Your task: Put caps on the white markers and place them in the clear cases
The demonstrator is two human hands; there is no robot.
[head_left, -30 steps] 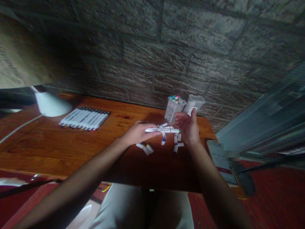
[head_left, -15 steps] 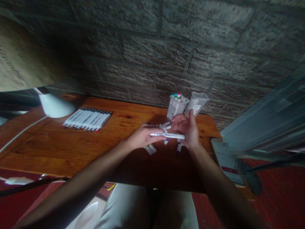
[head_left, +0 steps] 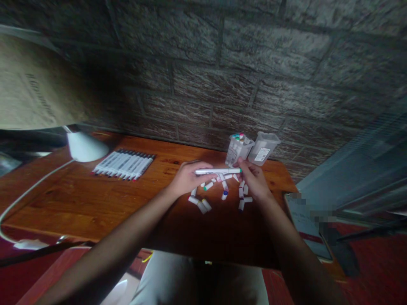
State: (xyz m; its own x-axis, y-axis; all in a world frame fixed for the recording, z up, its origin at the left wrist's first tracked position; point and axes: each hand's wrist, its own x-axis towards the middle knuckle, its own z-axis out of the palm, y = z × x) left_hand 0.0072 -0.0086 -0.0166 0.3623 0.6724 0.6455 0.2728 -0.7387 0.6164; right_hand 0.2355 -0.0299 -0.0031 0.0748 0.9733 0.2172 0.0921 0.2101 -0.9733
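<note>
My left hand [head_left: 187, 177] grips the left end of a white marker [head_left: 218, 171] held level above the wooden table [head_left: 79, 199]. My right hand [head_left: 254, 182] pinches the marker's right end, which has a green tip. Several loose marker caps [head_left: 222, 192] lie scattered on the table under and between my hands. Just behind my right hand stand two clear plastic marker boxes, the left box [head_left: 237, 149] with coloured marker ends showing at its top and the right box [head_left: 263, 147] tilted.
A row of several capped markers [head_left: 124, 164] lies at the back left. A white lamp base [head_left: 85, 146] with a cable stands beside it. A notebook or tablet [head_left: 308, 224] rests off the table's right edge. A brick wall rises behind.
My right hand has closed from an open palm into a pinch on the marker's right end. The marker rose slightly toward the boxes, and more caps show beneath.
</note>
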